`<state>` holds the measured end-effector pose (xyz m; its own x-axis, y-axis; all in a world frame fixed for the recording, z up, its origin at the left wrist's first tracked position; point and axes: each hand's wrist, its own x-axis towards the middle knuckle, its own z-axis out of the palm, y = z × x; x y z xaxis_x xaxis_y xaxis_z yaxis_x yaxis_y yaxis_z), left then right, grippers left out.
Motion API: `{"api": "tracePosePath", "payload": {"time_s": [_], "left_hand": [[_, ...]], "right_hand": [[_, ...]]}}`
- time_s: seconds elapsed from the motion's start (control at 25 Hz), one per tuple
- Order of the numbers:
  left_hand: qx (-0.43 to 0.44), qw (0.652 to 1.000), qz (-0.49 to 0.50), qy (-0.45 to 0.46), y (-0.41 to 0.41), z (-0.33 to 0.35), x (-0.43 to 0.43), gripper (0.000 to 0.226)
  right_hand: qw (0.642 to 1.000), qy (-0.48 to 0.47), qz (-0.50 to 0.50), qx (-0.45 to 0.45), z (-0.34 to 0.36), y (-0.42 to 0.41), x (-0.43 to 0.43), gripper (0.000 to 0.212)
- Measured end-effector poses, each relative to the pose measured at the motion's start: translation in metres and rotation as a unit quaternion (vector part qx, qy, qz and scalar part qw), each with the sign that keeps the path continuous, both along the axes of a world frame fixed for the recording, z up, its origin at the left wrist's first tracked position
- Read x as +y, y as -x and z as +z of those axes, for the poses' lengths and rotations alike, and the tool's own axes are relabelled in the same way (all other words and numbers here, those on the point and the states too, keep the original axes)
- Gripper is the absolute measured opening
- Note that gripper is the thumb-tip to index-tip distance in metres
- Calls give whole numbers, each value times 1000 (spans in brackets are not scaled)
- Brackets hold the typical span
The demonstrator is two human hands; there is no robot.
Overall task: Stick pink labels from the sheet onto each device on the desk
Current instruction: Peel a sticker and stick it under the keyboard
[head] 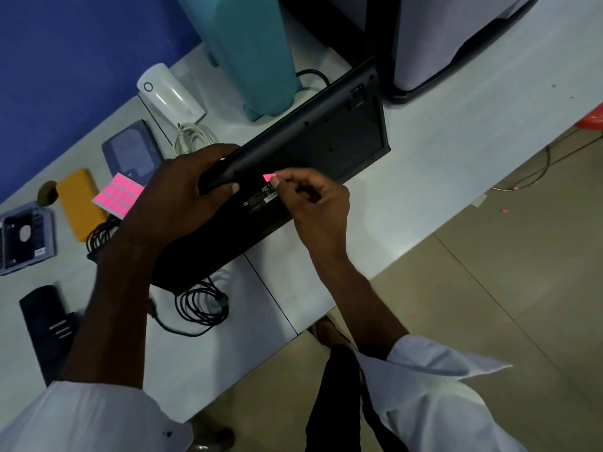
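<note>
1. Pale desk [424,164] against a blue wall, cluttered with devices: a black keyboard [326,148] turned underside up, a yellow power bank [78,203], a white scanner-like unit [166,93], a hard drive [132,151], a drive caddy [24,236] and a coiled black cable [199,305].
2. Left hand [176,203] is closed around the keyboard's far edge, thumb on the underside, tilting and steadying it.
3. Right hand [313,203] pinches one pink label [269,177] between thumb and forefinger, holding it at the underside just above the printed compliance panel. Whether it already touches the plastic cannot be told.
4. Label sheet [119,195] lies on the desk beside the power bank, partly behind the left wrist, most squares apparently still on it.
5. Risks, as I judge them: the label may fold onto itself or cling to the fingertip as the pinch releases; it may land crooked or cover the printed markings; the tilted keyboard could slip if the left grip loosens under pressing.
</note>
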<state>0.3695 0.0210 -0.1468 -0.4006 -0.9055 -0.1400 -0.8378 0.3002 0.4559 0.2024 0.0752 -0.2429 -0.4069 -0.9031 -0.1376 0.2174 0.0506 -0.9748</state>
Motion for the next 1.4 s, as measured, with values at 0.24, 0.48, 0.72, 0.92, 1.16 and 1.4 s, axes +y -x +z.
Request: {"api": "tracePosePath", "payload": {"time_s": [0.24, 0.48, 0.72, 0.92, 1.16, 1.4], "left_hand": [[30, 999, -8, -8, -8, -7, -8, 52], [34, 999, -10, -3, -12, -12, -6, 54], [26, 1000, -7, -13, -10, -10, -3, 56], [11, 1000, -2, 16, 1, 0, 17, 54], [2, 995, 9, 95, 27, -5, 94, 57], [15, 984, -2, 179, 49, -45, 152, 56]], "right_hand": [[998, 32, 12, 48, -5, -9, -4, 10], [997, -3, -27, 79, -1, -19, -8, 9], [994, -52, -79, 56, 0, -5, -12, 38], [997, -44, -56, 26, 0, 5, 12, 14], [986, -87, 59, -129, 31, 33, 87, 41], [979, -183, 28, -90, 39, 31, 108, 28]]}}
